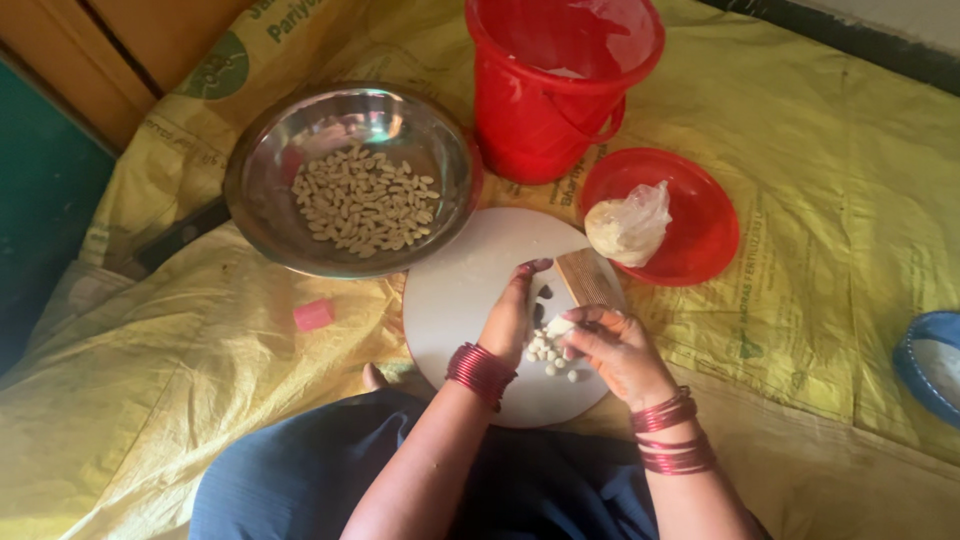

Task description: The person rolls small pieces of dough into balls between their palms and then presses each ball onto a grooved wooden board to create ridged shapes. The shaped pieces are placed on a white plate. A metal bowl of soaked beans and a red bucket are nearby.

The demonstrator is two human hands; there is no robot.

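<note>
A round white board (460,290) lies on the yellow sheet in front of me. My left hand (512,318) rests on it with the fingers held together, edge down, beside a small heap of white dough pieces (548,350). My right hand (618,350) pinches a bit of white dough just above that heap. A ribbed wooden comb (588,278) lies on the board behind my hands. Red bangles circle both wrists.
A steel bowl (262,170) with several shaped dough pieces stands at the left. A red bucket (545,110) is behind the board. A red lid (705,225) at right holds a dough lump in plastic (628,225). A pink block (313,314) lies on the sheet. A blue rim (925,360) shows far right.
</note>
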